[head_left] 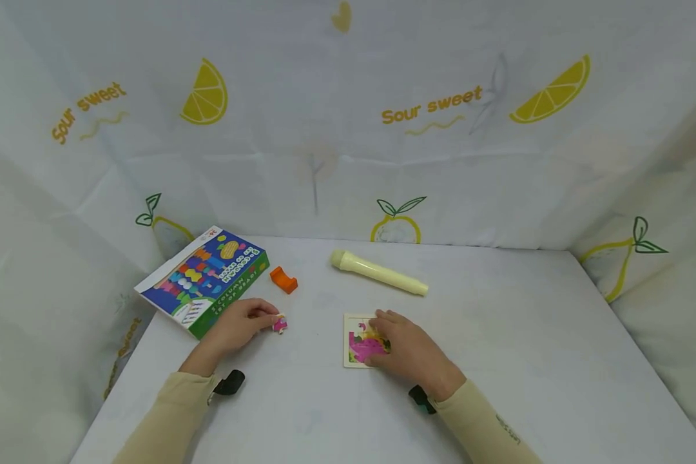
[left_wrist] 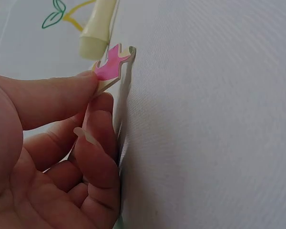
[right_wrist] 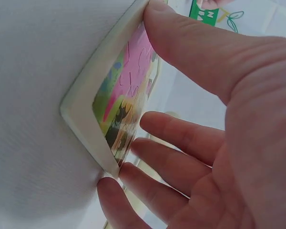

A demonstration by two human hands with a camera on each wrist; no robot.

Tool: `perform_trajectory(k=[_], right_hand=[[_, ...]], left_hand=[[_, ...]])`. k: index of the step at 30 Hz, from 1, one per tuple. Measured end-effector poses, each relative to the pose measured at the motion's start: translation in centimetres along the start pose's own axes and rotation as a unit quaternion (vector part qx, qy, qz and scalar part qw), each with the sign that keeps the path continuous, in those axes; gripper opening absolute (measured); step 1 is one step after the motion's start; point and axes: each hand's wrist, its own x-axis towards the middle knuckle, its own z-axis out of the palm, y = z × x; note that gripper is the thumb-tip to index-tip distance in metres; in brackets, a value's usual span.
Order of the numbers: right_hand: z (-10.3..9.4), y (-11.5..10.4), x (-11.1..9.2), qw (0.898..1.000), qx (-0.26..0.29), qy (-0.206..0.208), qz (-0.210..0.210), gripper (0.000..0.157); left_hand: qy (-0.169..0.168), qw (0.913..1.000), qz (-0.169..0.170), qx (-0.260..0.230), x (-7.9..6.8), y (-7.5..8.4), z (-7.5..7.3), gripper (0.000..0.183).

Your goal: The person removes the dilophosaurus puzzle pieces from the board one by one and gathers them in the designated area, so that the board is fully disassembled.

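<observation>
A small pink wooden jigsaw piece (left_wrist: 112, 67) is pinched between the thumb and index finger of my left hand (head_left: 238, 328), just above the white tabletop. The other fingers of that hand are curled beneath it in the left wrist view. On the table lies a square jigsaw puzzle (head_left: 364, 348) with a pale frame and a pink picture. My right hand (head_left: 408, 348) spans the puzzle's right part, with the thumb at its near edge and fingertips at its far edge. That hand hides part of the picture in the head view.
A blue and green bead-game box (head_left: 209, 277) lies beyond my left hand. Beside it sits an orange curved block (head_left: 283, 280). Behind the puzzle rests a pale yellow microphone-shaped tube (head_left: 379, 272). A lemon-printed white curtain (head_left: 325, 180) hangs along the table's back edge.
</observation>
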Motion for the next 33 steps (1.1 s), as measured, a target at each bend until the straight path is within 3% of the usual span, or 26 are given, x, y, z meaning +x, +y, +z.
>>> perform_trajectory(k=[5, 12, 24, 29, 33], right_hand=[[-0.4, 0.5, -0.1, 1.0, 0.023, -0.006, 0.007, 0.072], [-1.5, 1.9, 0.1, 1.0, 0.008, -0.003, 0.024, 0.072], [-1.7, 2.6, -0.1, 1.0, 0.004, 0.011, 0.015, 0.068], [-1.6, 2.4, -0.1, 1.0, 0.01, 0.01, 0.015, 0.066], [-1.6, 2.1, 0.0, 1.0, 0.017, 0.006, 0.017, 0.065]], left_hand=[[0.003, 0.9999, -0.015, 0.003, -0.2, 0.0, 0.6, 0.019], [0.021, 0.9997, -0.012, 0.006, 0.2, 0.0, 1.1, 0.021], [0.026, 0.9994, -0.022, 0.002, 0.6, 0.2, 0.8, 0.021], [0.018, 0.9997, -0.012, 0.007, 0.0, 1.5, 1.0, 0.02], [0.008, 0.9994, 0.016, 0.03, -0.4, 4.1, 2.6, 0.014]])
